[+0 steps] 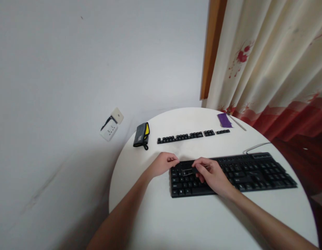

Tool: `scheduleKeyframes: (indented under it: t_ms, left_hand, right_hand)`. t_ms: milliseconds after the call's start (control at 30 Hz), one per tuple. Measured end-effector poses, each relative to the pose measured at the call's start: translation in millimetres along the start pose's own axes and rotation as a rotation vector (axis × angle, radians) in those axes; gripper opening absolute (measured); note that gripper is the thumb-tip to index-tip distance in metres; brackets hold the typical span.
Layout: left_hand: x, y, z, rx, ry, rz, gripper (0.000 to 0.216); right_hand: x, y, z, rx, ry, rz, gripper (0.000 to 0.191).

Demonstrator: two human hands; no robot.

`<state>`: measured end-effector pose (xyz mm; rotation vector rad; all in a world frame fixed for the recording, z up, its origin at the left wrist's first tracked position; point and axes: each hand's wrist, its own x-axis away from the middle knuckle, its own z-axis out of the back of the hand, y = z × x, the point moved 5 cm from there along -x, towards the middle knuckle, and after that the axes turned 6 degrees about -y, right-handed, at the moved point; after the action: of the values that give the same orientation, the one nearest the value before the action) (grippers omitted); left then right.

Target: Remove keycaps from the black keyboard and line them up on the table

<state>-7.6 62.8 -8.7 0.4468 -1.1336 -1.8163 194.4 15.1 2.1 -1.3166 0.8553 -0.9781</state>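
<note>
A black keyboard (254,172) lies across the round white table (176,222). My left hand (163,164) rests at the keyboard's top left corner with its fingers curled into a loose fist. My right hand (212,174) lies over the left part of the keyboard, fingers pinched on a small black piece beside an open key slot (187,172). A row of removed black keycaps (180,137) lies on the table behind the keyboard, with two shorter groups to its right.
A grey and yellow pouch (141,135) sits at the table's far left edge. A purple item (224,120) and a thin rod (237,123) lie at the back right. A wall socket (110,127) is on the wall. A curtain (275,66) hangs on the right.
</note>
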Motion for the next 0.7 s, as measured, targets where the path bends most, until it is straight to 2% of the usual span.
scheduleKeyframes:
  t_ms: [133, 400, 700]
  left_hand:
    - [-3.9, -1.1, -0.2, -0.045, 0.07, 0.002, 0.03]
    - [-6.2, 4.5, -6.1, -0.035, 0.118, -0.025, 0.028]
    - [-8.4, 6.3, -10.7, -0.103, 0.111, -0.031, 0.029]
  right_hand:
    - [-0.9, 5.3, -6.5, -0.031, -0.012, -0.004, 0.029]
    - [-3.6, 18.3, -20.4, -0.044, -0.046, 0.03, 0.027]
    - [-7.0, 18.8, -25.6, -0.02, -0.029, -0.003, 0.025]
